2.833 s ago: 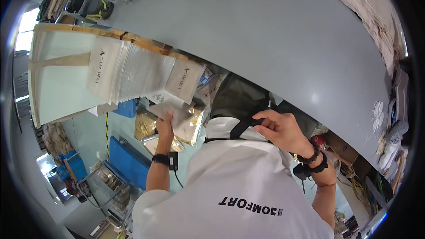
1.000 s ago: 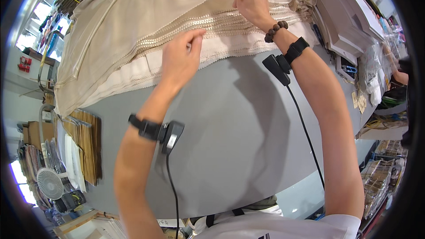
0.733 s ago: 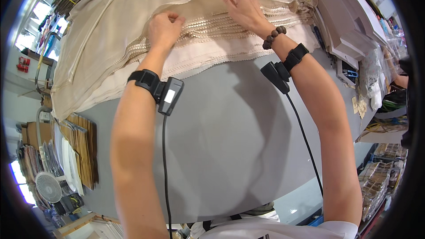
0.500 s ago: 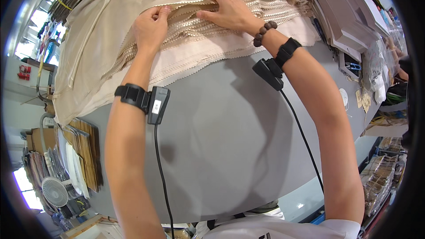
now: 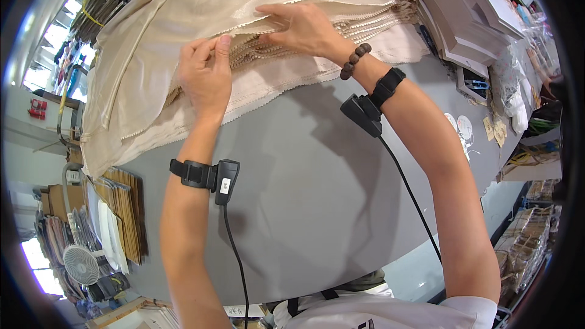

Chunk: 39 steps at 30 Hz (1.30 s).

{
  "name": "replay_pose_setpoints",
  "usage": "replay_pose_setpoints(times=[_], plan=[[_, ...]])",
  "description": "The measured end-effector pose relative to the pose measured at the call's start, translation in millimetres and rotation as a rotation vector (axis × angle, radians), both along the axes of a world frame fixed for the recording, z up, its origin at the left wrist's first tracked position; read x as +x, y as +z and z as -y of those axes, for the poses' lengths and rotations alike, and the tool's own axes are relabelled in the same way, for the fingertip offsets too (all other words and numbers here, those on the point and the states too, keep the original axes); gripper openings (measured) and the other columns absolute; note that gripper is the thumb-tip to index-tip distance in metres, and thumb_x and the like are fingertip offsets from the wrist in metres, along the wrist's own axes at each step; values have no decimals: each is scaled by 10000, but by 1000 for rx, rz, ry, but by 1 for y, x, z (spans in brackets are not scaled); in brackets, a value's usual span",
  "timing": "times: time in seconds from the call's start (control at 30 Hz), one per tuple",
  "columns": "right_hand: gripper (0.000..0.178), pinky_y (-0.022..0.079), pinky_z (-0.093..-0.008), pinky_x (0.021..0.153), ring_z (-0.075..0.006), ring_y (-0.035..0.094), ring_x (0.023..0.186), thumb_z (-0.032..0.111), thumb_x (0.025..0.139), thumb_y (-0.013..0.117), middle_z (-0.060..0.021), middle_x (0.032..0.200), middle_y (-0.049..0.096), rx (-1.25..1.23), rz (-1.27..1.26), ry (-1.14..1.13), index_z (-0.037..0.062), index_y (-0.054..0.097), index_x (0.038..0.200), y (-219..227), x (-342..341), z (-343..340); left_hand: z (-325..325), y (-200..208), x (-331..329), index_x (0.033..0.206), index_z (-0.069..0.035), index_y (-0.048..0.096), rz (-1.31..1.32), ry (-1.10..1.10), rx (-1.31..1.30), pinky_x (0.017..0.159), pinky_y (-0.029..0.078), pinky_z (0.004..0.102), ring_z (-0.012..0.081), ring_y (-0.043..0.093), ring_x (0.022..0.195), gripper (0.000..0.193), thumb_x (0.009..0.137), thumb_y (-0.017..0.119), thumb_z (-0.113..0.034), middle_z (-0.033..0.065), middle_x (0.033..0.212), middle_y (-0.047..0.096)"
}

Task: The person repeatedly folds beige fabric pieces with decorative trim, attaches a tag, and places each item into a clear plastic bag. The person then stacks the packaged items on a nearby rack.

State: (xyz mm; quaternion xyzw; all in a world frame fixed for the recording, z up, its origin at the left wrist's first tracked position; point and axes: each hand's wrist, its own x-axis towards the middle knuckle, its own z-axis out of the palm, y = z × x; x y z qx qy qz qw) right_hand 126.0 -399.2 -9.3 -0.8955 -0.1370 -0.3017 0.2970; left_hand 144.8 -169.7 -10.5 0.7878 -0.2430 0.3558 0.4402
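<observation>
A stack of shiny beige fabric pieces (image 5: 201, 0) with zigzag-cut edges is spread along the far side of the grey table (image 5: 292, 164). My left hand (image 5: 206, 76) pinches the edge of the top piece between thumb and fingers, lifting it a little off the layers beneath. Beside it, my right hand (image 5: 304, 30) rests at the same edge with thumb and fingers apart, holding nothing that I can see. Several layered edges (image 5: 250, 50) show under the raised one, bunched together toward the right end. Each wrist wears a black strap with a small cabled device.
Grey-white boxes (image 5: 454, 15) stand at the far right, near clear plastic wrapping (image 5: 509, 91). Round and tan paper tags (image 5: 464, 127) lie by the right edge. Brown cardboard sheets (image 5: 125, 207) and a small white fan (image 5: 81, 265) are at the left. Black cables trail from my wrists.
My left hand has come nearer, drawing the pinched top edge toward me over the lower layers. My right hand has shifted slightly left and stays spread.
</observation>
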Motion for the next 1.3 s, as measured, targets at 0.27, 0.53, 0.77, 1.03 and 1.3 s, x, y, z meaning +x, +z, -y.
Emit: replay_pose_setpoints(times=[0.27, 0.53, 0.77, 1.03, 1.3], plan=[[423, 579, -450, 755, -352, 715, 823, -10, 835, 620, -151, 893, 735, 101, 402, -22, 111, 724, 1227, 3, -8, -16, 5, 4, -32, 1051, -19, 745, -840, -328, 13, 812, 526, 340, 204, 647, 1044, 477, 1020, 684, -492, 106, 1216, 680], [378, 573, -469, 724, -363, 723, 837, 38, 949, 585, -156, 873, 722, -63, -30, -336, 153, 653, 1303, -17, -29, 49, -44, 20, 6, 1228, -12, 625, -758, -390, -1063, 808, 566, 337, 219, 644, 957, 374, 1077, 620, -353, 101, 1095, 669], [448, 581, -431, 907, -366, 744, 1035, -27, 873, 656, -195, 1150, 757, -128, 89, -258, 109, 718, 1296, 9, -110, 151, -122, 30, -3, 1225, 23, 626, -617, -119, -1078, 767, 565, 363, 209, 643, 939, 318, 1061, 614, -250, 108, 1108, 671], [362, 532, -300, 996, -178, 663, 1159, 29, 1030, 527, -105, 1295, 705, 324, 39, -418, 0, 678, 1358, 51, -294, 215, -143, 4, 21, 1277, 43, 569, -742, -136, -1358, 870, 603, 429, 280, 690, 1063, 361, 943, 674, -46, 152, 1241, 660], [378, 504, -300, 970, -164, 619, 1195, 181, 1111, 532, -93, 1372, 658, 907, 303, -632, -6, 617, 1429, 16, -393, 377, -258, -11, 50, 1380, 65, 546, -584, 144, -1456, 957, 596, 461, 326, 685, 1145, 494, 923, 693, -52, 184, 1287, 661]])
